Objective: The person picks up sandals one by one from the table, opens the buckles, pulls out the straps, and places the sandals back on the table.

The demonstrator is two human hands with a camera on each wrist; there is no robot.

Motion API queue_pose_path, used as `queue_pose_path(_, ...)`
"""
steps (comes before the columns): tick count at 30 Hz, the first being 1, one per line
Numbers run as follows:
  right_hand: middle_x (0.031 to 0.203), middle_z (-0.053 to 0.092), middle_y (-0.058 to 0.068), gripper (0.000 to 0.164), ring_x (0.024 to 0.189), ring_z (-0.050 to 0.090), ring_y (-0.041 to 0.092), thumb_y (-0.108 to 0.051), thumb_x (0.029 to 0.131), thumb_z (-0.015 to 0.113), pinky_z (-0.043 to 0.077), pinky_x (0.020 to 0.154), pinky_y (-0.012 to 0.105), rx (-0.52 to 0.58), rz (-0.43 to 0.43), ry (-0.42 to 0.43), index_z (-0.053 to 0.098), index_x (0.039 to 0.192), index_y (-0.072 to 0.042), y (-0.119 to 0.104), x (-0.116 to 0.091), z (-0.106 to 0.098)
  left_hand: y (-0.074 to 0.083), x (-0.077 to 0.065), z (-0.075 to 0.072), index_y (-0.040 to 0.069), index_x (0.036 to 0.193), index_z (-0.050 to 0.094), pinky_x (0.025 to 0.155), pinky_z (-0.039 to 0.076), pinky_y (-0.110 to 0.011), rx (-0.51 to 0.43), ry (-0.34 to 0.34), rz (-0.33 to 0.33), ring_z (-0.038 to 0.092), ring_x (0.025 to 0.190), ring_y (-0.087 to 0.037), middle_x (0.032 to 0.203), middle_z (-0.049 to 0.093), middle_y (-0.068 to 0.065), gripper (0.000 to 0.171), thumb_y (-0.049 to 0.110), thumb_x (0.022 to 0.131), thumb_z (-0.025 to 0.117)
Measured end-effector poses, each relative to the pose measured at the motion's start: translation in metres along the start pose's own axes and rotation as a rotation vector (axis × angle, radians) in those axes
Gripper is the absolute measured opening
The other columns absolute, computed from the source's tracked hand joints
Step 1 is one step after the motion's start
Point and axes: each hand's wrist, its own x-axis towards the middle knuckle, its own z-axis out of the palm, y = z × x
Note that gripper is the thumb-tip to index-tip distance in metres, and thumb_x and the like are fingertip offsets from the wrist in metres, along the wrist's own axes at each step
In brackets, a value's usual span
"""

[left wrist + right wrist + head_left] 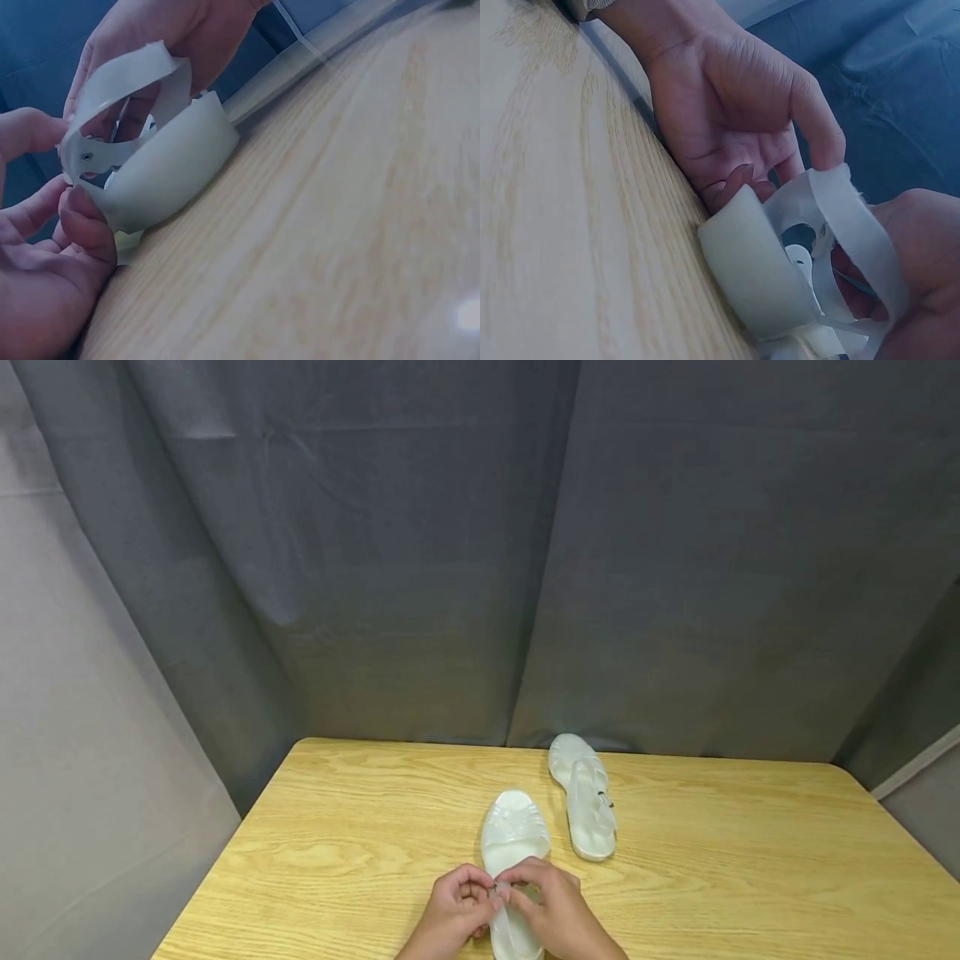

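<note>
Near sandal, pale and translucent, sole down on the wooden table at the near side, toe pointing away from the person. Mid-part largely covered by the hands; heel end runs down to the lower edge of the head view, its finish hard to make out there.

Strap stands up in a loop above the heel. Its ends meet at the fingertips, and the fastening there is mostly hidden. A small holed spot shows on the inner side in the left wrist view; detail too soft to name. In the right wrist view the toe part is out of sight and the lower edge cuts the sandal.

Left hand: thumb and index finger bent toward each other, pinching the strap from the left; other fingers curled in below, partly shaded. Right hand: thumb and index arched into a pinch on the strap from the right; remaining fingers largely hidden in the head view. Fingertips of both hands nearly meet. Forearms slant inward, cut off at the bottom; a bit of sleeve shows in the right wrist view.

Far sandal lies beyond, to the right, near the table's back edge, with a dark-edged buckle, blurred.
</note>
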Motion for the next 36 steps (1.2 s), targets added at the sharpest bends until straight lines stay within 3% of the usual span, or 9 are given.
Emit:
queue_pose_path(4, 0.091, 0.064, -0.021, 0.009, 0.093, 0.060, 0.004, -0.030, 0.088, 0.064, 0.033, 0.081, 0.044, -0.010, -0.016, 0.029, 0.071, 0.092, -0.027, -0.001, 0.000, 0.002, -0.001, 0.000, 0.000, -0.005, 0.103, 0.051, 0.054, 0.041, -0.016, -0.003, -0.004, 0.010, 0.045, 0.057, -0.003, 0.078, 0.052, 0.001, 0.029, 0.011, 0.086, 0.067)
queue_pose_path(16, 0.093, 0.065, -0.019, 0.014, 0.095, 0.060, 0.007, -0.033, 0.089, 0.062, 0.034, 0.087, 0.055, -0.006, 0.018, 0.047, 0.071, 0.094, -0.023, -0.002, 0.000, 0.003, -0.001, 0.001, 0.001, -0.002, 0.103, 0.050, 0.055, 0.042, -0.018, 0.021, 0.017, -0.016, 0.046, 0.057, -0.005, 0.077, 0.051, 0.001, 0.026, 0.008, 0.085, 0.066)
queue_pose_path(28, 0.086, 0.063, -0.022, 0.010, 0.088, 0.060, 0.002, -0.030, 0.088, 0.064, 0.041, 0.080, 0.032, -0.041, 0.014, 0.127, 0.071, 0.090, -0.023, -0.004, 0.000, 0.009, 0.000, 0.000, 0.002, -0.003, 0.100, 0.050, 0.054, 0.042, -0.018, 0.024, 0.021, 0.008, 0.047, 0.058, -0.006, 0.075, 0.051, 0.000, 0.023, 0.003, 0.083, 0.064)
queue_pose_path(36, 0.079, 0.060, -0.022, 0.009, 0.084, 0.058, 0.002, -0.032, 0.087, 0.065, 0.036, 0.087, 0.046, -0.026, 0.076, 0.215, 0.069, 0.087, -0.024, -0.008, 0.001, 0.013, 0.001, 0.000, 0.003, -0.005, 0.101, 0.050, 0.055, 0.043, -0.017, 0.046, 0.007, 0.012, 0.047, 0.058, -0.005, 0.074, 0.051, 0.001, 0.026, 0.003, 0.081, 0.064)
